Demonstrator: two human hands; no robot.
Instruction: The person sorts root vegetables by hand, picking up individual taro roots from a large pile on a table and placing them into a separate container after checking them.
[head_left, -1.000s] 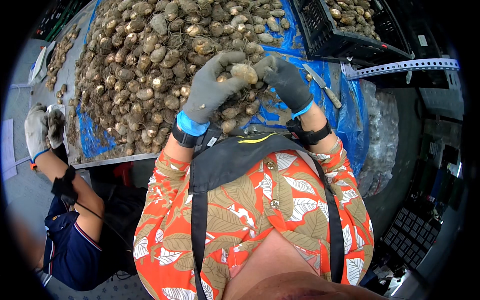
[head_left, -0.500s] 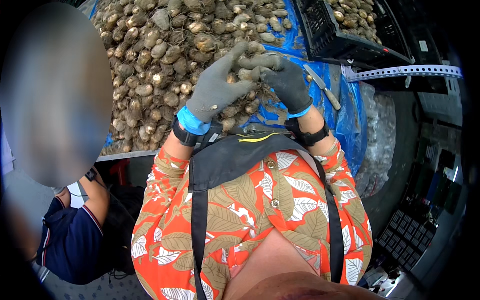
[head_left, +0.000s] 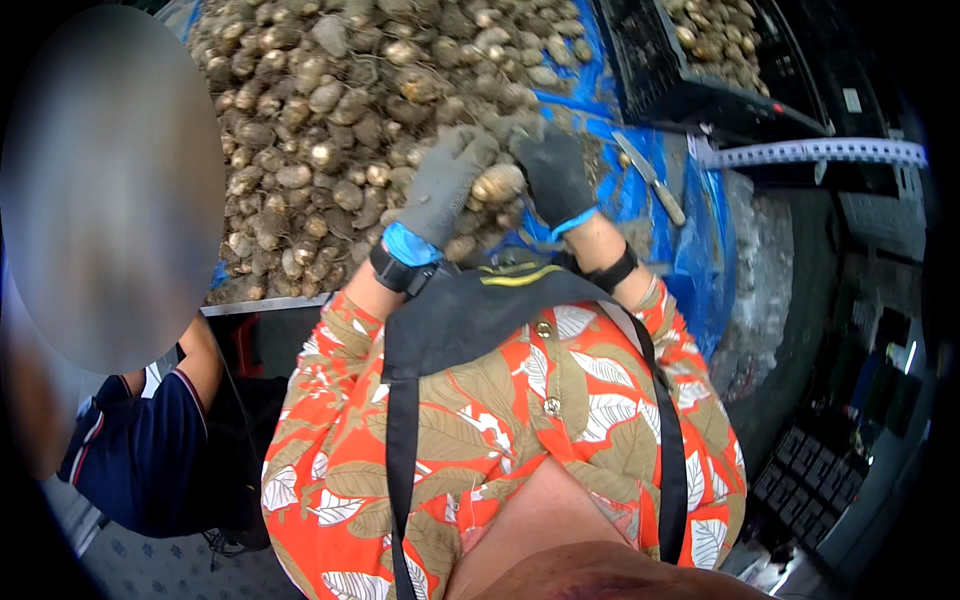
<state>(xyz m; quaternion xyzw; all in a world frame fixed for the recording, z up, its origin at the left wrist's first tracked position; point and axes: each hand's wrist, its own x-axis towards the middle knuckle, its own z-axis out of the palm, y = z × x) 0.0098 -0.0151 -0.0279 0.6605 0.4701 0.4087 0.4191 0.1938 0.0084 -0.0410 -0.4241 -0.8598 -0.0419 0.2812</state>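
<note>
A large heap of brown, dirt-covered taro corms (head_left: 325, 155) lies before me. My left hand (head_left: 448, 178), in a grey glove with a blue cuff, has its fingers curled at the heap's near right. A pale-ended taro corm (head_left: 498, 183) shows against that hand, on the side facing my other hand. My right hand (head_left: 553, 168), in a darker grey glove, is closed beside it with the fingertips close to the left ones. What the right fingers hold is hidden and slightly blurred. A knife (head_left: 650, 180) with a pale handle lies to the right, touched by neither hand.
Blue plastic sheeting (head_left: 705, 245) covers the work surface at the right. A black crate (head_left: 690, 95) with more corms stands at the far right, near a perforated white metal bar (head_left: 815, 152). Clear plastic bags (head_left: 760, 300) stand below. Another person (head_left: 140, 455) in dark blue sits at the left.
Both hands have come down a little toward me. My left fingers, spread before, are now curled downward. A larger pale corm now shows between the hands.
</note>
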